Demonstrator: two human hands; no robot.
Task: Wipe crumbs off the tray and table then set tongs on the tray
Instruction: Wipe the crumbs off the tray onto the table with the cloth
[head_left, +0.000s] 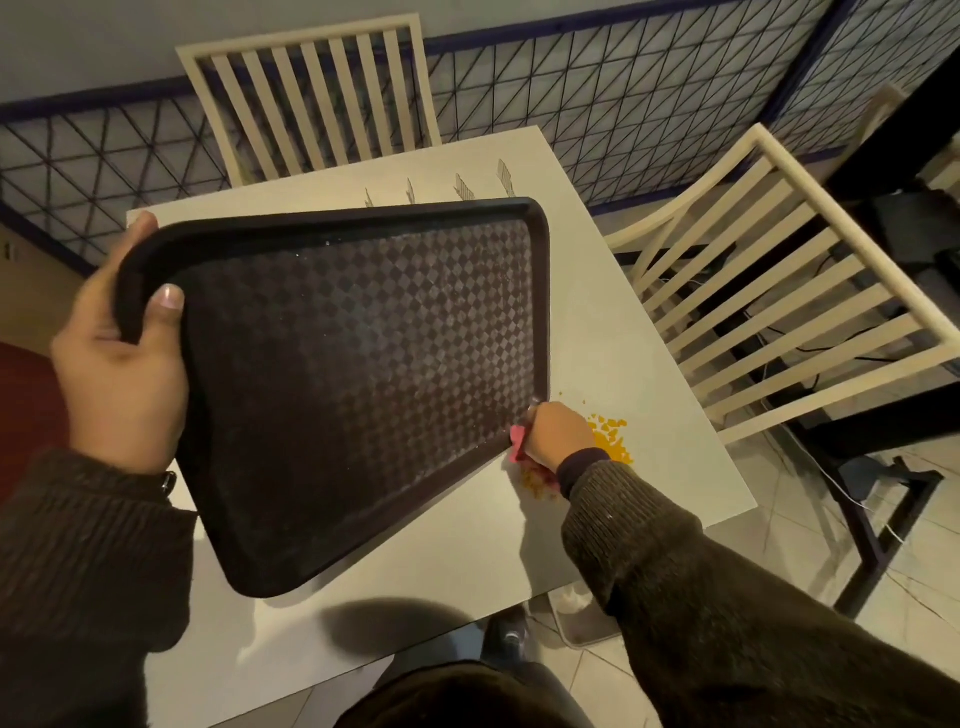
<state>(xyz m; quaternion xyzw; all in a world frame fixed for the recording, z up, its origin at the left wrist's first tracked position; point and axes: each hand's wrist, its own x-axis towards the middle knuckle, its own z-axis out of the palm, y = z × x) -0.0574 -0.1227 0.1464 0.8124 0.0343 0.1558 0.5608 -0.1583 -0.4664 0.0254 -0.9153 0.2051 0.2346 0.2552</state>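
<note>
My left hand (122, 358) grips the near-left corner of a dark checkered tray (358, 374), which is lifted and tilted above the white table (649, 332). My right hand (556, 434) is closed on a pink cloth (518, 441) at the tray's right edge, pressing down on the table. Orange-yellow crumbs (610, 436) lie in a pile just right of that hand, and more crumbs (537, 486) sit below it. A few pale specks show on the tray's surface. No tongs are visible.
A cream slatted chair (311, 98) stands behind the table and another chair (779, 291) at its right. A dark wire-grid fence (649, 104) runs along the back. Tiled floor (779, 561) and a shoe (511, 636) show below the table's front edge.
</note>
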